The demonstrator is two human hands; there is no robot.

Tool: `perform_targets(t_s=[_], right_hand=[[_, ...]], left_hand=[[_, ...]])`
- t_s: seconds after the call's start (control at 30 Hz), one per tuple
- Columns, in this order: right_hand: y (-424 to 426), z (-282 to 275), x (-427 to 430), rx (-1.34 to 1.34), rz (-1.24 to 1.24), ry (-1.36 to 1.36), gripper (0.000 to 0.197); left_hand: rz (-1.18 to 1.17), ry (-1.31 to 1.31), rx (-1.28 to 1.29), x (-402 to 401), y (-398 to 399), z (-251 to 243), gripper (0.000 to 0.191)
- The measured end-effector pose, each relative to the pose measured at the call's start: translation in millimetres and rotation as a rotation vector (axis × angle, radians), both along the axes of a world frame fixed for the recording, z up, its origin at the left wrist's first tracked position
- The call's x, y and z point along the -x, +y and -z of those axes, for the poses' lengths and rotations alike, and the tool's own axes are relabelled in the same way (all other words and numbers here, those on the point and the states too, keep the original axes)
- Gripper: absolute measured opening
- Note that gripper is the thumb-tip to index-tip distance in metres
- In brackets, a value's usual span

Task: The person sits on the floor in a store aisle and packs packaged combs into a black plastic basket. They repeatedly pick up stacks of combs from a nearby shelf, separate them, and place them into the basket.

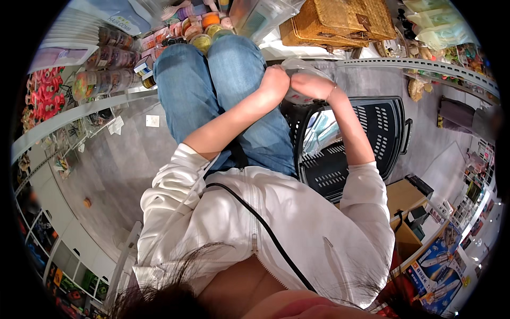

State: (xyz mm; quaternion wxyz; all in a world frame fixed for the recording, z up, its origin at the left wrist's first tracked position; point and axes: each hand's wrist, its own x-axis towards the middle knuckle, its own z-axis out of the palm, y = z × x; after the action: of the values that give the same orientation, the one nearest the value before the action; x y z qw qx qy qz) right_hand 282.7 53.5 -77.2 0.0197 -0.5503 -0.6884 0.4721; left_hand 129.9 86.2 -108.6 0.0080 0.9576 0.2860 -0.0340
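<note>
Both hands meet at a clear plastic bag or wrapper (305, 65) just right of my knees. My left hand (277, 79) is curled with its fingers bent at the wrapper's left side; what lies inside its grasp is hidden. Across the wrapper reaches my right hand (312, 85), its back turned up and its fingertips out of sight. Red print shows on the plastic below that hand. Under my right forearm stands a black slotted plastic basket (392, 135), and in it lie packets with light blue items in clear wrapping (322, 129).
Tubs of hair ties (201, 42) crowd the shelf before my knees, with a woven basket case (338, 20) to their right. A perforated metal shelf edge (422, 65) runs at the right. Cardboard boxes (404, 195) stand behind the black basket. A white tag (152, 121) lies on the floor.
</note>
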Motion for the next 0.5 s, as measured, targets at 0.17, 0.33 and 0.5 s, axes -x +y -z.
perform_targets(t_s=[0.17, 0.33, 0.5], right_hand=[[31, 38, 8, -0.255, -0.059, 0.096, 0.020], [64, 37, 12, 0.001, -0.262, -0.253, 0.020], [63, 77, 7, -0.594, -0.530, -0.094, 0.024]], left_hand=[[-0.001, -0.115, -0.006, 1, -5, 0, 0.014], [-0.039, -0.135, -0.075, 3, -1, -3, 0.013], [0.039, -0.220, -0.064, 6, -1, 1, 0.012]])
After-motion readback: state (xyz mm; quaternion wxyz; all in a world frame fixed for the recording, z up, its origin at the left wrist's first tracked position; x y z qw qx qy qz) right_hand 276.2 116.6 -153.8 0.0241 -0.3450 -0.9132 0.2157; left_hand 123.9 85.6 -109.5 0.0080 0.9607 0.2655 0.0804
